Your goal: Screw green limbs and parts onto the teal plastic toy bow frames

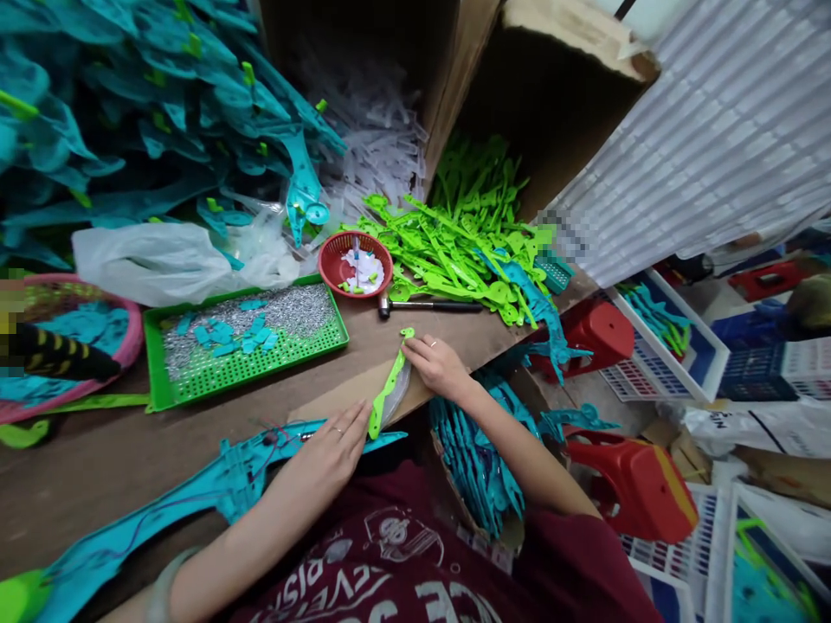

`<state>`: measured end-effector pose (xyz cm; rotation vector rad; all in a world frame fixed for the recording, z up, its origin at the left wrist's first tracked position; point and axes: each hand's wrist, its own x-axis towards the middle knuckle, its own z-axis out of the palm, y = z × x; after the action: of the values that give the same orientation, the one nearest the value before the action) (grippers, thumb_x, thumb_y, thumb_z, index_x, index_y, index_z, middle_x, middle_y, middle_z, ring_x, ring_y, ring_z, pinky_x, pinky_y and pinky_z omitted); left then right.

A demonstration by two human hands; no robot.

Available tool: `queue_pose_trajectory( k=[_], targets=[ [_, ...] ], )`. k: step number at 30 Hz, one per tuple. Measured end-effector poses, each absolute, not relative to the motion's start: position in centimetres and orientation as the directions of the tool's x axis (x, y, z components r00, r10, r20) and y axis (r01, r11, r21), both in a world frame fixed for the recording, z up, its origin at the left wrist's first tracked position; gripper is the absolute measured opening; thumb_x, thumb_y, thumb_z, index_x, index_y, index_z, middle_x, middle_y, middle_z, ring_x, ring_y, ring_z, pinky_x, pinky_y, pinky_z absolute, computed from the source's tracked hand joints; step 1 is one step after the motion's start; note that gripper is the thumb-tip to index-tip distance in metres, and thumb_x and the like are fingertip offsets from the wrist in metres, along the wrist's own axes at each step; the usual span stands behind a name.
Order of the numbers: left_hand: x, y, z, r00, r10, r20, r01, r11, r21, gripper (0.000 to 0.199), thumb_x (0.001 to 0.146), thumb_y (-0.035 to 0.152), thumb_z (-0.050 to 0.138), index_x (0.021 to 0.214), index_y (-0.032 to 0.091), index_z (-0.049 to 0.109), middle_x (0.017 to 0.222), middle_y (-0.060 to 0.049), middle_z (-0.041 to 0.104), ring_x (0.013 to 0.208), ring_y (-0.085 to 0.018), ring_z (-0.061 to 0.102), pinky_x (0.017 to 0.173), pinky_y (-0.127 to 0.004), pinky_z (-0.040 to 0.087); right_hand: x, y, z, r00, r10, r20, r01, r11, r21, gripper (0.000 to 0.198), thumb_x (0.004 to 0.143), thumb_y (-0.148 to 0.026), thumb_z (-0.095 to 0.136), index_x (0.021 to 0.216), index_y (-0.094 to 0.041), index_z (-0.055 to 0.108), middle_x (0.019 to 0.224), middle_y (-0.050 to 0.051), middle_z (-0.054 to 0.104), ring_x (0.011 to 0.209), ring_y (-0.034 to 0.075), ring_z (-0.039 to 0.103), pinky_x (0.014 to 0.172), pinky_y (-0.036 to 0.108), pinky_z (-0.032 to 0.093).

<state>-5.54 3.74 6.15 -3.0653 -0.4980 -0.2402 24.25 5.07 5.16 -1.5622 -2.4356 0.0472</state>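
A bright green narrow plastic piece (388, 389) with a clear curved plastic strip (397, 394) along its side lies slantwise between my hands over a brown cardboard sheet (338, 391). My right hand (438, 368) is closed on its upper end, fingertips at the edge. At the lower end, my left hand (341, 437) has its fingers together and pressed against the green piece; its thumb is hidden. Beneath my left wrist lies a long blue plastic part (175, 493) with thin wires and a green end.
A hammer (428, 305), a red basket (325, 268) and a green tray (247, 381) of small metal bits stand beyond my hands. Green parts (460, 260) and blue parts (149, 112) are heaped behind. Red stools (636, 484) stand right of the table.
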Motion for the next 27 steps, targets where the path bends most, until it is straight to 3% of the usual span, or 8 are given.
queue_pose_trajectory(
  k=[5, 8, 10, 13, 15, 19, 23, 27],
  targets=[
    [-3.7, 2.8, 6.9, 0.916, 0.391, 0.097, 0.391, -0.92, 0.015, 0.055, 0.087, 0.006, 0.04, 0.14, 0.006, 0.053, 0.146, -0.021, 0.052, 0.136, -0.031, 0.049, 0.112, -0.049, 0.043, 23.3, 3.5, 4.4, -0.309, 0.931, 0.196, 0.912, 0.348, -0.219, 0.041, 0.097, -0.007, 0.037, 0.132, -0.009, 0.057, 0.132, 0.021, 0.06, 0.119, 0.028, 0.053, 0.095, 0.047, 0.051],
    [-2.9, 2.1, 6.3, 0.89, 0.438, 0.129, 0.437, -0.899, 0.041, 0.054, 0.087, 0.007, 0.04, 0.14, 0.003, 0.053, 0.152, -0.02, 0.045, 0.138, -0.031, 0.047, 0.114, -0.046, 0.042, 22.9, 3.4, 5.0, -0.178, 0.973, 0.144, 0.867, 0.225, -0.445, 0.039, 0.095, -0.008, 0.04, 0.128, -0.012, 0.061, 0.134, 0.019, 0.06, 0.124, 0.027, 0.051, 0.105, 0.049, 0.046],
    [-2.8, 1.6, 5.8, 0.874, 0.462, 0.151, 0.459, -0.887, 0.057, 0.055, 0.088, 0.008, 0.04, 0.141, 0.002, 0.051, 0.155, -0.019, 0.041, 0.141, -0.031, 0.043, 0.116, -0.044, 0.04, 23.1, 4.2, 5.7, 0.034, 0.999, 0.025, 0.766, -0.009, -0.643, 0.035, 0.092, -0.009, 0.044, 0.12, -0.015, 0.065, 0.133, 0.016, 0.06, 0.124, 0.025, 0.053, 0.108, 0.047, 0.043],
    [-3.0, 1.1, 5.2, 0.866, 0.473, 0.164, 0.47, -0.881, 0.062, 0.058, 0.087, 0.01, 0.042, 0.144, -0.002, 0.046, 0.157, -0.02, 0.036, 0.144, -0.033, 0.039, 0.118, -0.046, 0.037, 24.0, 6.9, 6.7, 0.287, 0.941, -0.182, 0.58, -0.322, -0.749, 0.028, 0.091, -0.016, 0.048, 0.115, -0.015, 0.063, 0.117, 0.013, 0.065, 0.106, 0.021, 0.063, 0.09, 0.037, 0.054],
    [-3.1, 0.8, 4.9, 0.866, 0.463, 0.191, 0.461, -0.885, 0.056, 0.059, 0.085, 0.01, 0.043, 0.143, -0.003, 0.045, 0.157, -0.022, 0.035, 0.143, -0.034, 0.038, 0.119, -0.047, 0.037, 24.7, 8.8, 7.1, 0.296, 0.915, -0.274, 0.535, -0.396, -0.746, 0.024, 0.091, -0.021, 0.051, 0.111, -0.013, 0.062, 0.098, 0.01, 0.069, 0.083, 0.017, 0.067, 0.067, 0.028, 0.054],
    [-2.9, 0.5, 4.5, 0.858, 0.427, 0.286, 0.442, -0.897, 0.013, 0.059, 0.084, 0.011, 0.044, 0.142, -0.004, 0.047, 0.155, -0.023, 0.037, 0.142, -0.037, 0.039, 0.119, -0.049, 0.036, 25.1, 11.3, 7.8, 0.226, 0.886, -0.404, 0.483, -0.462, -0.744, 0.011, 0.081, -0.023, 0.064, 0.077, -0.013, 0.063, 0.062, -0.001, 0.06, 0.052, 0.009, 0.053, 0.047, 0.018, 0.036],
    [-2.9, 0.4, 4.2, 0.845, 0.421, 0.331, 0.45, -0.893, -0.014, 0.06, 0.083, 0.014, 0.047, 0.14, -0.005, 0.049, 0.154, -0.025, 0.039, 0.141, -0.038, 0.041, 0.12, -0.05, 0.035, 24.6, 11.7, 9.7, 0.257, 0.902, -0.346, 0.467, -0.429, -0.773, 0.032, 0.067, -0.025, 0.078, 0.056, -0.017, 0.05, 0.046, -0.008, 0.043, 0.046, 0.006, 0.037, 0.045, 0.02, 0.024],
    [-3.0, 0.7, 4.0, 0.831, 0.43, 0.353, 0.452, -0.892, 0.023, 0.059, 0.082, 0.014, 0.047, 0.138, 0.0, 0.053, 0.153, -0.021, 0.043, 0.14, -0.034, 0.044, 0.121, -0.048, 0.032, 24.3, 11.7, 14.8, 0.353, 0.926, -0.131, 0.387, -0.273, -0.881, 0.048, 0.087, -0.055, 0.056, 0.059, -0.023, 0.033, 0.049, -0.009, 0.027, 0.045, 0.007, 0.022, 0.043, 0.021, 0.021]
  ],
)
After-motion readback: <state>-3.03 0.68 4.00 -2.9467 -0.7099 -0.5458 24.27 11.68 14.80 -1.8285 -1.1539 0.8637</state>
